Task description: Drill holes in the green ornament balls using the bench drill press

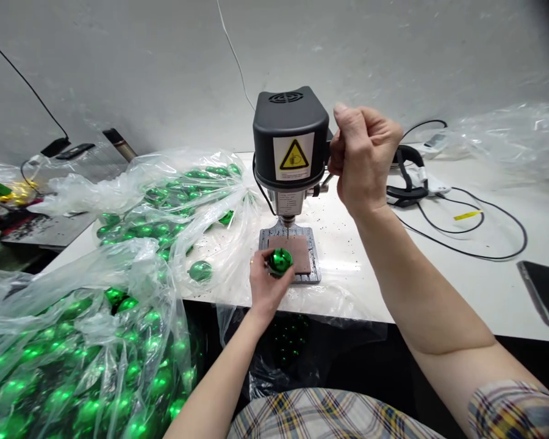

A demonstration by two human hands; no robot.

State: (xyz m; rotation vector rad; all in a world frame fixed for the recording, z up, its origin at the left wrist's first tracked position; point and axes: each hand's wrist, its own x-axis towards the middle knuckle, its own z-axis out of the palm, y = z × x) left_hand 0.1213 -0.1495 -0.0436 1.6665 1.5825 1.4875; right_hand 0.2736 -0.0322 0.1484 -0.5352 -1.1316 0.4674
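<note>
A shiny green bauble [281, 261] is held between the fingers and thumb of my left hand [266, 281], just in front of the drill bit. The bench drill press [290, 140] stands upright with a black motor cover and a yellow warning label. Its metal base [315, 268] carries a brown board [303, 253]. My right hand [365, 155] is raised beside the motor cover, its fingers closed around the feed lever [328, 180], most of which the hand hides. Whether the bit touches the bauble I cannot tell.
Clear plastic bags of green baubles fill the left, one on the table [178, 189], one nearer me [91, 366]. A loose bauble [200, 271] lies under plastic. At right are a black headset-like strap [409, 177], cables, and a phone [546, 296] at the table edge.
</note>
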